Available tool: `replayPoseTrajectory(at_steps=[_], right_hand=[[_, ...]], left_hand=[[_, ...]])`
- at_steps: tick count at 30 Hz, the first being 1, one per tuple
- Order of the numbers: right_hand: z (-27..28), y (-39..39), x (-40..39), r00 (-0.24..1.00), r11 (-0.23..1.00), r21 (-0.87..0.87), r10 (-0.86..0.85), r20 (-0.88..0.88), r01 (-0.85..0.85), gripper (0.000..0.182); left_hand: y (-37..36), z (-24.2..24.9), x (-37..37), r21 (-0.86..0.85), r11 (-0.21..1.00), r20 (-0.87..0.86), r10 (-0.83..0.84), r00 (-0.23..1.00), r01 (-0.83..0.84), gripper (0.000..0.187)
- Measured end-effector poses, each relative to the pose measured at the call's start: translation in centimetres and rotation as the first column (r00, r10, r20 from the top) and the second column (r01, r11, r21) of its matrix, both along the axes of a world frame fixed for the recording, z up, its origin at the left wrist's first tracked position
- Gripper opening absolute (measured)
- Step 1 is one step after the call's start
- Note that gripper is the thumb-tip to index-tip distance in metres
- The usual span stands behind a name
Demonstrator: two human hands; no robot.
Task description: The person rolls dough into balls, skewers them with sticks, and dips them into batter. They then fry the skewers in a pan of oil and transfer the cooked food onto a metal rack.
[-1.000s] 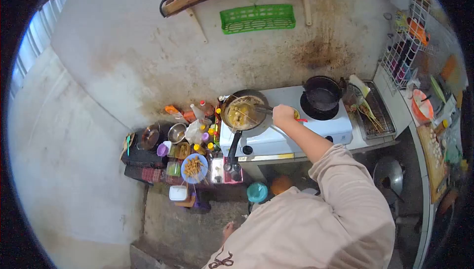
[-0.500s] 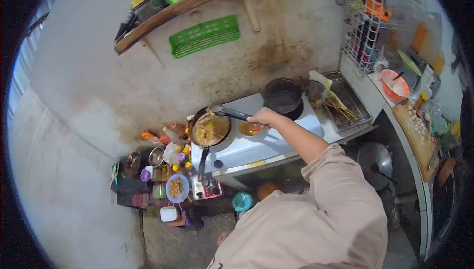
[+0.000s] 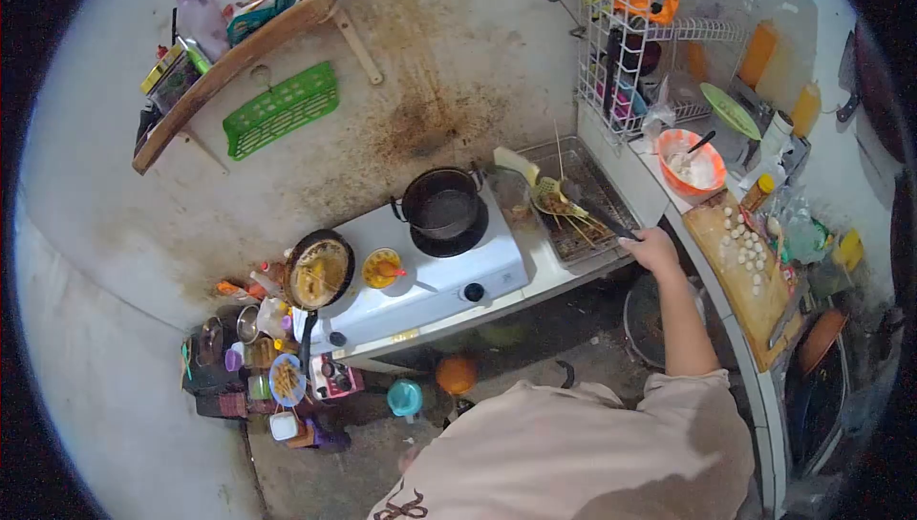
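Note:
My right hand [image 3: 655, 251] is closed round the dark handle of what look like tongs [image 3: 611, 222]. The tool reaches left over a wire-racked metal tray [image 3: 611, 186]. At its tip are a yellowish slotted piece [image 3: 552, 197] and several thin skewers [image 3: 576, 232]; whether the tip grips one I cannot make out. A small patch of skin [image 3: 409, 459] shows at my shirt's left edge and may be my left hand; its fingers are hidden.
On the white stove [image 3: 430, 281] stand a frying pan [image 3: 320, 272] with food in oil, an orange-yellow bowl [image 3: 382, 269] and a black pot [image 3: 441, 203]. Rightward are a bowl of white mix [image 3: 690, 162] and a cutting board [image 3: 764, 329] with small white pieces. A plate of sticks [image 3: 287, 380] stands left.
My right hand has swung the tongs from above the frying pan rightward to the tray. The view has turned right, and the orange-yellow bowl now shows in full.

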State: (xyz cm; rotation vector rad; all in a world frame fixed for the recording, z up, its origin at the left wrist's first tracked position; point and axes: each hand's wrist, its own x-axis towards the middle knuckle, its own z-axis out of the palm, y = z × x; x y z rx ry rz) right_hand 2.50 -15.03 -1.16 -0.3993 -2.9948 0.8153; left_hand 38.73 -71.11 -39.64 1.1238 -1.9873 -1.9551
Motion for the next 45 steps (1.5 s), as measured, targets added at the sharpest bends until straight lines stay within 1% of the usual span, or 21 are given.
replayPoseTrajectory(at_steps=[1, 2, 3, 5, 6, 7, 9, 12, 16, 21, 23, 27, 30, 33, 34, 36, 39, 40, 42, 43, 45], right_hand=[[-0.5, 0.3, -0.6, 0.999, 0.990, 0.138, -0.039, 0.029, 0.035, 0.035], [-0.3, -0.1, -1.2, 0.989, 0.974, 0.206, -0.117, 0.089, 0.097, 0.034], [-0.7, 0.2, -2.1, 0.986, 0.967, 0.245, -0.109, 0.129, 0.075, 0.035], [-2.0, 0.5, -4.3, 0.973, 0.948, 0.317, -0.095, 0.211, 0.023, 0.038], [-2.0, 0.6, -5.2, 0.966, 0.947, 0.322, -0.081, 0.244, -0.002, 0.033], [-2.3, 0.7, -6.0, 0.967, 0.950, 0.312, -0.058, 0.248, -0.023, 0.035], [-3.2, 0.7, -7.5, 0.966, 0.954, 0.293, -0.011, 0.260, -0.068, 0.037], [-4.7, 0.1, -9.0, 0.959, 0.929, 0.346, 0.029, 0.282, -0.130, 0.036], [-5.5, 0.1, -9.6, 0.955, 0.942, 0.324, -0.011, 0.298, -0.091, 0.039], [-6.0, 1.4, -9.5, 0.930, 0.964, 0.247, 0.004, 0.368, -0.102, 0.044], [-5.3, 1.6, -8.9, 0.935, 0.968, 0.242, -0.017, 0.353, -0.073, 0.046], [-6.2, 3.0, -8.6, 0.962, 0.988, 0.155, -0.058, 0.267, 0.016, 0.051], [-8.7, 5.0, -8.3, 0.983, 0.993, 0.097, -0.078, 0.164, 0.063, 0.045], [-8.8, 5.7, -7.4, 0.967, 0.996, -0.018, -0.077, 0.243, 0.084, 0.052], [-9.0, 5.8, -7.0, 0.973, 0.998, 0.000, -0.068, 0.221, 0.070, 0.051], [-9.8, 6.1, -6.2, 0.984, 0.999, 0.035, -0.047, 0.172, 0.042, 0.049], [-12.1, 6.8, -5.6, 0.998, 0.995, -0.075, -0.062, -0.020, 0.060, 0.042], [-12.3, 7.0, -5.5, 0.997, 0.990, -0.117, -0.079, -0.020, 0.076, 0.042], [-12.0, 7.1, -4.9, 0.993, 0.973, -0.201, -0.120, -0.014, 0.115, 0.041], [-11.4, 7.0, -4.6, 0.992, 0.984, -0.132, -0.118, 0.042, 0.122, 0.042], [-9.7, 6.5, -4.4, 0.980, 0.992, 0.010, -0.127, 0.150, 0.127, 0.046]], left_hand=[[0.8, -0.2, -0.5, 0.006, 1.000, -0.053, -0.006, 0.999, 0.007, 0.016], [1.7, 0.5, -1.2, 0.021, 1.000, -0.094, -0.011, 0.995, 0.013, 0.016], [2.0, 0.1, -1.6, 0.022, 1.000, -0.127, -0.019, 0.992, 0.022, 0.016], [4.0, 3.3, -2.8, 0.122, 0.993, 0.003, 0.002, 1.000, -0.002, 0.015], [6.5, 8.7, -4.4, 0.170, 0.985, 0.069, 0.007, 0.998, -0.019, 0.015], [7.4, 9.8, -5.0, 0.144, 0.989, 0.108, 0.006, 0.994, -0.021, 0.015], [8.7, 10.9, -5.3, 0.096, 0.995, 0.188, 0.005, 0.982, -0.023, 0.015], [8.9, 10.0, -3.1, 0.119, 0.993, 0.119, -0.016, 0.993, 0.002, 0.014], [7.0, 8.8, 0.9, 0.034, 0.990, 0.227, -0.141, 0.963, 0.137, 0.015], [8.0, 7.5, 4.8, -0.019, 0.999, 0.318, -0.031, 0.948, 0.039, 0.016], [8.8, 6.7, 5.8, -0.031, 0.999, 0.339, 0.001, 0.941, 0.011, 0.017], [9.6, 4.8, 6.3, -0.031, 0.999, 0.335, 0.044, 0.941, -0.036, 0.018], [9.9, 3.6, 6.1, -0.037, 0.998, 0.345, 0.069, 0.936, -0.060, 0.019], [10.3, 6.2, 4.9, -0.094, 0.996, 0.489, 0.048, 0.871, -0.003, 0.020], [10.7, 6.4, 4.7, 0.008, 0.995, 0.415, 0.086, 0.906, -0.099, 0.021], [11.5, 7.1, 4.5, -0.023, 0.994, 0.362, 0.112, 0.926, -0.111, 0.020], [12.2, 8.2, 3.9, -0.074, 0.988, 0.281, 0.149, 0.948, -0.134, 0.020], [12.3, 8.4, 3.9, -0.092, 0.986, 0.255, 0.160, 0.954, -0.140, 0.019], [11.8, 8.6, 3.5, -0.120, 0.993, 0.431, 0.067, 0.900, -0.016, 0.020], [11.4, 8.7, 3.3, -0.124, 0.991, 0.516, 0.021, 0.857, 0.051, 0.020], [11.1, 9.8, 3.6, -0.048, 0.998, 0.383, -0.022, 0.923, 0.044, 0.019]])
